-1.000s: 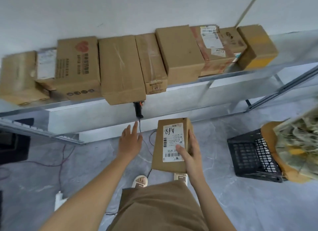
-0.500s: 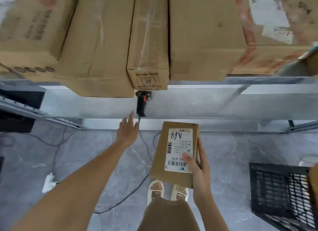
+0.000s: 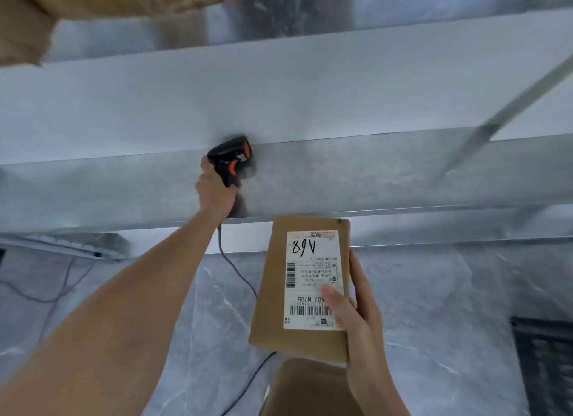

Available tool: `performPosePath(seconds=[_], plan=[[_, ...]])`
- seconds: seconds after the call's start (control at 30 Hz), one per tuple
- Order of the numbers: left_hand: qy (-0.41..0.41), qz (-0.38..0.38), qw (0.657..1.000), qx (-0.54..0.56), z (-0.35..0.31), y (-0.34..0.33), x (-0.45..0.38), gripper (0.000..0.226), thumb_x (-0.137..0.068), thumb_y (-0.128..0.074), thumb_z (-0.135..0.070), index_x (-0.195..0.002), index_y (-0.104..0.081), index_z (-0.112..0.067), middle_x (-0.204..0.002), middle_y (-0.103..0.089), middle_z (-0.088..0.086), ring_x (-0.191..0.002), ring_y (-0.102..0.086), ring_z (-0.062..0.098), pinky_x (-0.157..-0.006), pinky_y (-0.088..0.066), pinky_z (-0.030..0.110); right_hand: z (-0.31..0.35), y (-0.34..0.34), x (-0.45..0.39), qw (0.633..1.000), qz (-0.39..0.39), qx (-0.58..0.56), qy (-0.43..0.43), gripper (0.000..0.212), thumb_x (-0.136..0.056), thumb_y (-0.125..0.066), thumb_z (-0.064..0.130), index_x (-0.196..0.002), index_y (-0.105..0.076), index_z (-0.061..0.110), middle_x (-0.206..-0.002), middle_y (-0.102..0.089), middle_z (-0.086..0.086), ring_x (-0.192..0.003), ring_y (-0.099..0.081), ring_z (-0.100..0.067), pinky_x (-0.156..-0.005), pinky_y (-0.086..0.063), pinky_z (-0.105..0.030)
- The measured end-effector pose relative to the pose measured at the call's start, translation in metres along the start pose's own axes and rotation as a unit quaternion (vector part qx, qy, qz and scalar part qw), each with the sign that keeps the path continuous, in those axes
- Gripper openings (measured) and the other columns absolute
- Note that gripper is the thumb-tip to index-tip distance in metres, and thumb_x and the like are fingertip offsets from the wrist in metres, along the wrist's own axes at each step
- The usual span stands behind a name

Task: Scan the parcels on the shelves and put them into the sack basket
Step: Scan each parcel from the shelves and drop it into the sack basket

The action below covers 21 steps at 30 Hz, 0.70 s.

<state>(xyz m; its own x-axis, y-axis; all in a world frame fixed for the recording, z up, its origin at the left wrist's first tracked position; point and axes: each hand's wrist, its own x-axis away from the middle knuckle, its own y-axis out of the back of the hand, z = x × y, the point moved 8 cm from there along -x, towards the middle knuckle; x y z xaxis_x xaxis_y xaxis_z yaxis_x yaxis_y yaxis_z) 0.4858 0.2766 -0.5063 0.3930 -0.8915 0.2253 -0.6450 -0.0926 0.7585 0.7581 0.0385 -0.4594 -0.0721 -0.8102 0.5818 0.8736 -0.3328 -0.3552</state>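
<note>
My right hand (image 3: 359, 329) holds a flat brown parcel (image 3: 279, 291) by its right edge, thumb on the white label (image 3: 313, 279) marked A68, label side up. My left hand (image 3: 214, 189) is stretched forward onto the lower metal shelf (image 3: 372, 173) and grips the handle of a black and orange barcode scanner (image 3: 232, 158). The scanner's cable (image 3: 235, 273) hangs down from it and passes behind the parcel. The sack basket does not show clearly in this view.
Cardboard boxes (image 3: 93, 0) on the upper shelf show at the top left. A slanted metal brace (image 3: 508, 105) crosses the right side. A black plastic crate (image 3: 545, 360) stands on the grey floor at the right edge. Loose cables (image 3: 55, 285) lie on the floor at left.
My head has dropped lower and nearer the shelf. My left hand reached forward and closed round the scanner's handle. The parcel stays in my right hand.
</note>
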Motion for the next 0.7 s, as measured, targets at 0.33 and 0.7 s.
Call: performPosePath(seconds=[0.33, 0.7], plan=[[-0.052, 0.118, 0.982, 0.141, -0.05, 0.065, 0.125, 0.091, -0.081, -0.067, 0.012, -0.149, -0.018, -0.023, -0.099, -0.06, 0.002, -0.07, -0.063, 0.024, -0.056, -0.059, 0.035, 0.062, 0.003, 0.085, 0.999, -0.039, 0.025, 0.005, 0.069, -0.073, -0.079, 0.025, -0.132, -0.056, 0.053, -0.121, -0.073, -0.002, -0.101, -0.073, -0.027, -0.073, -0.063, -0.039], [0.017, 0.142, 0.927, 0.346, -0.111, 0.236, 0.385, 0.073, -0.091, -0.069, 0.005, -0.13, -0.037, -0.048, -0.086, -0.071, 0.009, -0.055, -0.067, 0.028, -0.051, -0.056, 0.033, 0.168, -0.025, 0.248, 0.991, -0.04, 0.095, 0.083, 0.069, -0.093, -0.069, 0.016, -0.151, -0.039, 0.039, -0.151, -0.049, 0.0, -0.129, -0.058, -0.022, -0.1, -0.054, -0.049]])
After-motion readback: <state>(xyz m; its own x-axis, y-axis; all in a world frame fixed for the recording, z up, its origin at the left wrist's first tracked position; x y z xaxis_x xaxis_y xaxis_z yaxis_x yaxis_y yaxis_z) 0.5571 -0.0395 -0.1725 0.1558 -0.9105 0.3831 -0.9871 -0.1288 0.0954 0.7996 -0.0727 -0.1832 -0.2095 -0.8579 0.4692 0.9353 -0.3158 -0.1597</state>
